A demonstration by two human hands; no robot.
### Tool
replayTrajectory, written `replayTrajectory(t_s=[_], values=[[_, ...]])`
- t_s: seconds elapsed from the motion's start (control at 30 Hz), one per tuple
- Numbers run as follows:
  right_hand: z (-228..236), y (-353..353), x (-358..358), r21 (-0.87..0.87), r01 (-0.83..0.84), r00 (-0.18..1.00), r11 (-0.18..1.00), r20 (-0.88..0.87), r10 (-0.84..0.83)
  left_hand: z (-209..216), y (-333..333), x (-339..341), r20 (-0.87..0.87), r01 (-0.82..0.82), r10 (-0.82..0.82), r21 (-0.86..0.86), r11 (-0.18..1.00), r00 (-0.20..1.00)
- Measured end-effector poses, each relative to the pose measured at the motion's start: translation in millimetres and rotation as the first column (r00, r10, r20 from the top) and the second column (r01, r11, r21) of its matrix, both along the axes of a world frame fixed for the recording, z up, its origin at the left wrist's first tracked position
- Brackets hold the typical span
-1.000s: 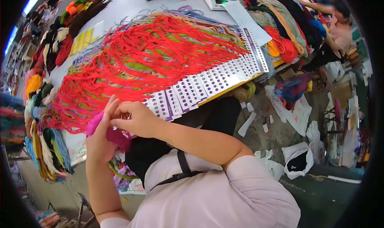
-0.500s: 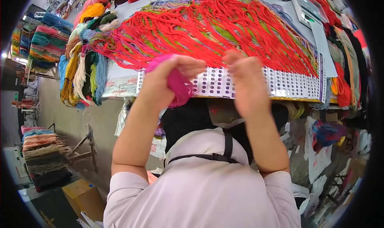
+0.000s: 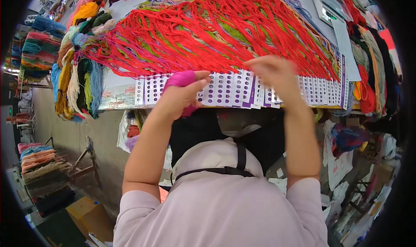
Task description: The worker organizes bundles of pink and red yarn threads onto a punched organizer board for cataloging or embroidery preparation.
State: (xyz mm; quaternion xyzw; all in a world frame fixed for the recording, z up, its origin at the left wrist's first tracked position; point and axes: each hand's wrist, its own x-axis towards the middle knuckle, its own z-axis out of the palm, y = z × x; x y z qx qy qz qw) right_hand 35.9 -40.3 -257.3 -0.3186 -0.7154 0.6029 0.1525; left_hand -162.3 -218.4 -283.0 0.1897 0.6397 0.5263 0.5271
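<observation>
A magenta skein of thread (image 3: 180, 78) is looped around my left hand (image 3: 184, 95), which is closed on it near the table's front edge. Part of the skein hangs below the palm. My right hand (image 3: 277, 73) is raised to the right of it, over the cards; motion smears its fingers, so whether it holds a strand cannot be made out. Beneath and beyond both hands, white cards with rows of dark holes (image 3: 223, 90) lie along the table edge. Long red threads (image 3: 225, 34), mixed with green and purple ones, spread from the cards across the table.
Hanks of coloured yarn (image 3: 71, 86) hang over the table's left corner, and more yarn (image 3: 372, 69) hangs at the right. A device with a small display (image 3: 331, 13) stands at the back right. Stacked yarn (image 3: 41, 173) and a cardboard box (image 3: 91, 216) are at the lower left.
My hands have moved farther apart: the right has shifted to the right, and the left slightly left and lower. The magenta skein stays around my left hand, with less hanging below it in view.
</observation>
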Motion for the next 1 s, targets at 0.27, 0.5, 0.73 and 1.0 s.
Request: replayTrajectory(t_s=[0.27, 0.5, 0.73, 1.0], values=[[-95.1, -17.3, -55.0, 0.03, -0.017, 0.996, 0.999, -0.083, 0.019, -23.6, 30.9, 21.4, -0.247, 0.114, -0.159, -0.189, 0.975, 0.956], [-95.9, -15.8, -55.0, 0.018, 0.058, 0.992, 0.998, -0.114, -0.055, -41.7, 58.5, 17.5, -0.359, 0.117, -0.201, -0.242, 0.963, 0.911], [-96.0, -17.8, -56.3, -0.006, -0.018, 0.99, 1.0, -0.137, 0.017, -47.5, 62.9, 18.0, -0.086, 0.061, -0.089, -0.292, 0.955, 0.992], [-83.5, -7.7, -54.3, -0.184, -0.149, 0.989, 0.972, -0.033, 0.145, -15.2, 37.4, -21.2, 0.216, -0.182, 0.162, 0.074, 0.98, 0.963]])
